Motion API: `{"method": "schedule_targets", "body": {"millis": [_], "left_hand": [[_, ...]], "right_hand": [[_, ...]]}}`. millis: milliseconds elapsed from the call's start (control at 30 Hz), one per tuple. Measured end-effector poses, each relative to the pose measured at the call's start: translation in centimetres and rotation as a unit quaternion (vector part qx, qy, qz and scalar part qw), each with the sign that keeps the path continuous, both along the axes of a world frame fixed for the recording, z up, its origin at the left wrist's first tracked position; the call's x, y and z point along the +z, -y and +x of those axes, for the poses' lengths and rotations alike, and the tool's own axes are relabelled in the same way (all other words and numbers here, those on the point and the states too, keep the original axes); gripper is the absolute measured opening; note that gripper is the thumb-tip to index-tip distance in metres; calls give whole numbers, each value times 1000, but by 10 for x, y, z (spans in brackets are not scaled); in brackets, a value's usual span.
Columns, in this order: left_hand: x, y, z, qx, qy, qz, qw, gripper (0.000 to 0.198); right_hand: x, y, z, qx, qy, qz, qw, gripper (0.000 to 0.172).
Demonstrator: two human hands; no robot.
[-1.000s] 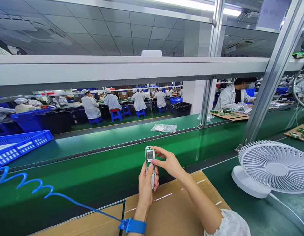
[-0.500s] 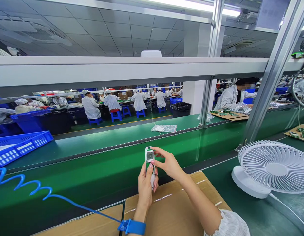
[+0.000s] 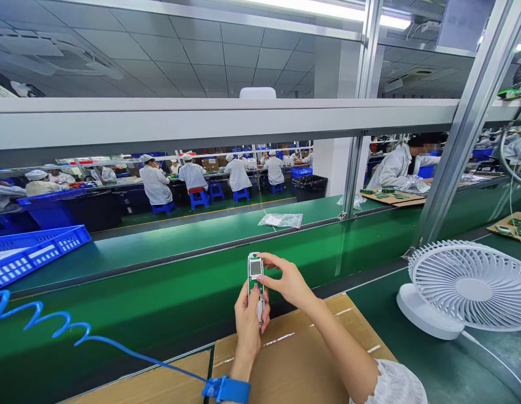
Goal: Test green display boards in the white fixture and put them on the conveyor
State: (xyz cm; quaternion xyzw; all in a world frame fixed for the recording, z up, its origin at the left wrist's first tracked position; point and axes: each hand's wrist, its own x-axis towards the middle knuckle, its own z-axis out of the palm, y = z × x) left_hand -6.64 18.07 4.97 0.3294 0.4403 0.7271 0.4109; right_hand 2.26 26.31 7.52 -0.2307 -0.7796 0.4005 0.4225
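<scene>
A slim white device [image 3: 256, 285] with a small grey screen and a green circuit board stands upright in front of the green belt. My left hand [image 3: 247, 317] is wrapped round its lower part, thumb on the board below the screen. The fingertips of my right hand [image 3: 287, 282] touch its right edge beside the screen, finger near the top and thumb lower down. No digits show on the screen. A blue strap [image 3: 231, 389] with a coiled blue cord [image 3: 129, 352] is round my left wrist.
Brown cardboard [image 3: 300, 365] lies beneath my forearms. A white fan [image 3: 473, 289] stands at the right, a blue crate [image 3: 41, 252] at the left. A plastic bag [image 3: 281, 220] lies on the ledge beyond. A metal post [image 3: 462, 123] rises at the right. Several people sit in the background.
The digits that showed on the screen have gone blank. My left thumb has shifted slightly down on the board, and the device has moved a little left.
</scene>
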Motion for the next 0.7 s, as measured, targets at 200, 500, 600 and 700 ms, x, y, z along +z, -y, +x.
{"method": "schedule_targets", "body": {"millis": [200, 500, 600, 700], "left_hand": [[0, 0, 0, 6, 2, -3, 1000, 37], [2, 1, 1, 9, 1, -7, 1000, 37], [2, 0, 0, 11, 0, -6, 1000, 35], [2, 1, 0, 11, -3, -5, 1000, 35]], "right_hand": [[-1, 0, -1, 4, -3, 1, 1000, 47], [1, 2, -1, 11, -17, -4, 1000, 46], [1, 3, -1, 11, -18, -6, 1000, 46], [0, 3, -1, 13, -17, -11, 1000, 46]]}}
